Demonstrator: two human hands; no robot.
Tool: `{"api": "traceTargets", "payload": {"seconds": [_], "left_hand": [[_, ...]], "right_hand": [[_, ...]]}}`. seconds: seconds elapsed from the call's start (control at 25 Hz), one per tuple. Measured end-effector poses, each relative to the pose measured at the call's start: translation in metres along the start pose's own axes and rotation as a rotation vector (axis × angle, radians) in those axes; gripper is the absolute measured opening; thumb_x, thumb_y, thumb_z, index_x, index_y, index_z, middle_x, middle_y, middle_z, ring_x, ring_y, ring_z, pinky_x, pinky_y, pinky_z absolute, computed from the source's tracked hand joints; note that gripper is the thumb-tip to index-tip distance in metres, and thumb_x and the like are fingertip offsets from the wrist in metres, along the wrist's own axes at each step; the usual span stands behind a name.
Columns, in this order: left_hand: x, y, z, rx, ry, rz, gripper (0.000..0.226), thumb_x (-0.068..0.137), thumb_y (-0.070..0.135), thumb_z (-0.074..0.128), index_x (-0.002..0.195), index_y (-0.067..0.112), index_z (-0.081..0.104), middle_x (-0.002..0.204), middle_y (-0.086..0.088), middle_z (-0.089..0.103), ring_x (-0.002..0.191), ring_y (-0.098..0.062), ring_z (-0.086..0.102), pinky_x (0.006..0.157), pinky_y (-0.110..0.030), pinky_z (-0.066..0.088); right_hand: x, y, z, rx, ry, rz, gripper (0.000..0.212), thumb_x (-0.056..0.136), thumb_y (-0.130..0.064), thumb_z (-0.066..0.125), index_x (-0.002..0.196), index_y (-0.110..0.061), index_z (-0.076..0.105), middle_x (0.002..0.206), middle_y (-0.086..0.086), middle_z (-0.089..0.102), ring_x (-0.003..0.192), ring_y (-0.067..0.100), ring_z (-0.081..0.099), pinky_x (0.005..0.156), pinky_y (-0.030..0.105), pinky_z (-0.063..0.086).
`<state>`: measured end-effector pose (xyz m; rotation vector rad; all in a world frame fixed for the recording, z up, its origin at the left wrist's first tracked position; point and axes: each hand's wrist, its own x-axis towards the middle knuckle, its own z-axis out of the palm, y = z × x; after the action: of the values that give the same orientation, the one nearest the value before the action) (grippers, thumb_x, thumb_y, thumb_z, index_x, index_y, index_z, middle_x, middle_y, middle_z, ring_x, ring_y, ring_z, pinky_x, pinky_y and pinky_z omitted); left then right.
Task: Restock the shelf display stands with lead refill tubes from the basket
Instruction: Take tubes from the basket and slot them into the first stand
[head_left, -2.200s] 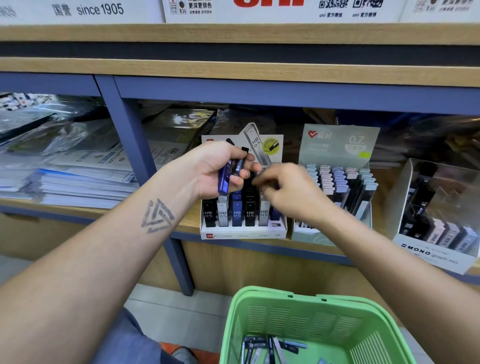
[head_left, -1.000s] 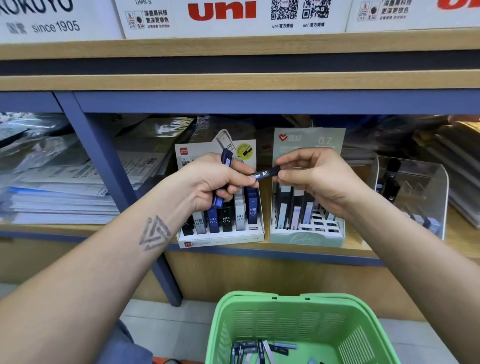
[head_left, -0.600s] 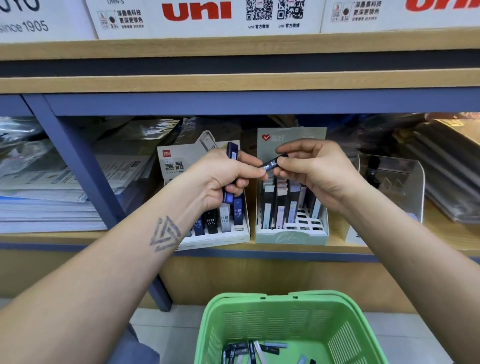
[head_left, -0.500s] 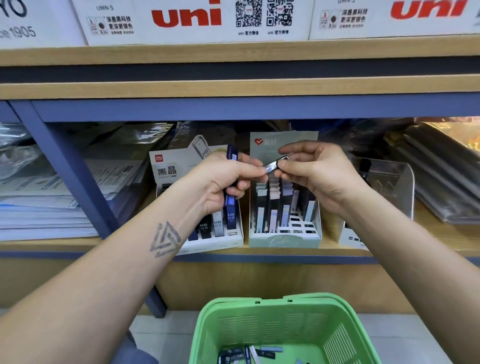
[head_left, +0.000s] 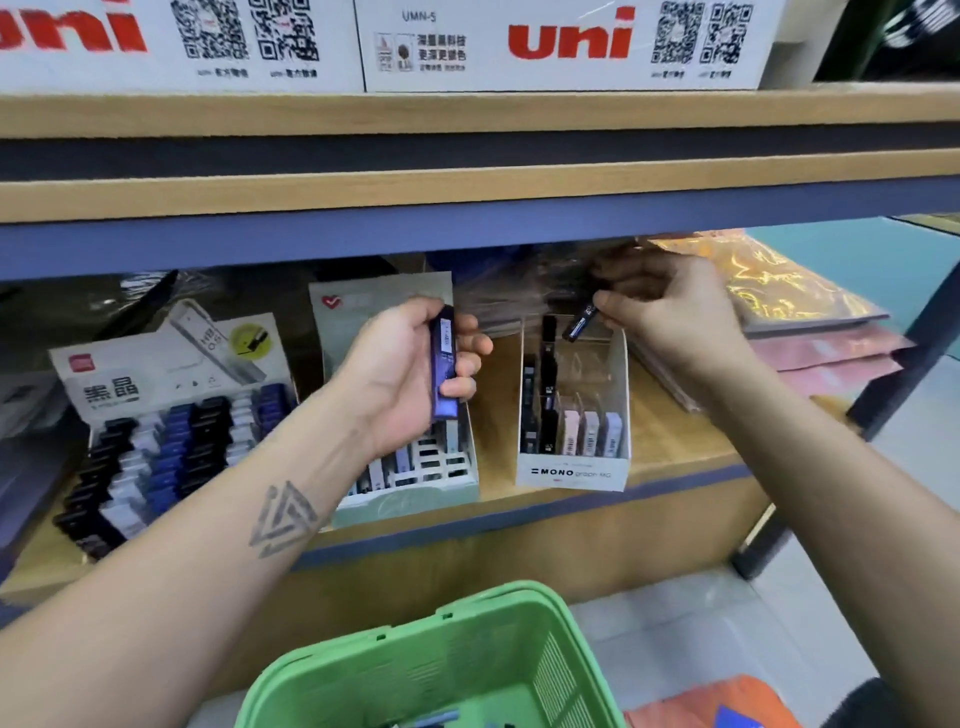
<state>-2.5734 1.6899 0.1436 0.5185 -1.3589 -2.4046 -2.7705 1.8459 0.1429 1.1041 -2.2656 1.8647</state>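
The left hand (head_left: 410, 369) grips a blue tube (head_left: 443, 364) upright, its fingers (head_left: 470, 343) curled round the tube's right side, in front of the pale green stand (head_left: 405, 499) in the middle of the shelf (head_left: 675, 457). The right hand (head_left: 670, 317) pinches a smaller dark tube (head_left: 581, 325) between thumb and fingers, tilted with its lower end pointing down toward the white stand (head_left: 571, 470) (the one marked MONO), just above that stand's clear back wall. Inside the white stand, dark tubes stand in the left rows and pale ones in the front right. A third stand (head_left: 156, 374), at the left, holds rows of black, blue and white tubes. The green basket (head_left: 467, 649) sits low in front of the person, below the shelf, with a few tubes visible at its bottom. White boxes (head_left: 561, 47) with red lettering line the shelf above, and flat plastic-wrapped packs (head_left: 810, 312) lie stacked at the right.
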Motion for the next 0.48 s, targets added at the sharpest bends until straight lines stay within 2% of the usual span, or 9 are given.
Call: {"api": "traceTargets", "payload": {"seconds": [0.16,0.28,0.36,0.48], "left_hand": [[0.016,-0.016,0.018,0.000,-0.007,0.044,0.035,0.105,0.024,0.039,0.115,-0.002,0.061,0.074,-0.008,0.055,0.058,-0.012,0.044,0.044,-0.021,0.030],[0.025,-0.020,0.019,0.052,0.006,0.104,0.035,0.105,0.028,0.044,0.126,0.004,0.060,0.072,-0.006,0.053,0.055,-0.013,0.045,0.044,-0.021,0.029],[0.028,-0.021,0.016,0.071,0.014,0.107,0.031,0.106,0.028,0.043,0.123,0.006,0.058,0.068,-0.006,0.051,0.050,-0.012,0.038,0.040,-0.019,0.023],[0.031,-0.021,0.011,0.041,0.034,0.023,0.017,0.106,0.022,0.038,0.103,0.007,0.045,0.063,-0.007,0.050,0.044,-0.011,0.034,0.035,-0.017,0.020]], "right_hand": [[0.005,0.008,-0.019,-0.194,0.051,-0.046,0.017,0.085,-0.012,0.079,0.100,-0.018,0.075,0.100,-0.004,0.076,0.094,0.010,0.070,0.092,0.034,0.057],[0.011,0.008,-0.017,-0.213,0.051,-0.101,0.020,0.086,-0.010,0.076,0.103,-0.021,0.076,0.102,-0.007,0.075,0.097,0.008,0.069,0.094,0.032,0.056],[0.016,0.011,-0.010,-0.219,0.026,-0.119,0.022,0.085,-0.009,0.077,0.105,-0.017,0.076,0.102,-0.004,0.075,0.097,0.011,0.070,0.091,0.035,0.058],[0.022,0.013,-0.002,-0.204,0.004,-0.103,0.021,0.084,-0.008,0.079,0.103,-0.017,0.075,0.099,-0.004,0.075,0.093,0.012,0.071,0.087,0.038,0.060]]}}
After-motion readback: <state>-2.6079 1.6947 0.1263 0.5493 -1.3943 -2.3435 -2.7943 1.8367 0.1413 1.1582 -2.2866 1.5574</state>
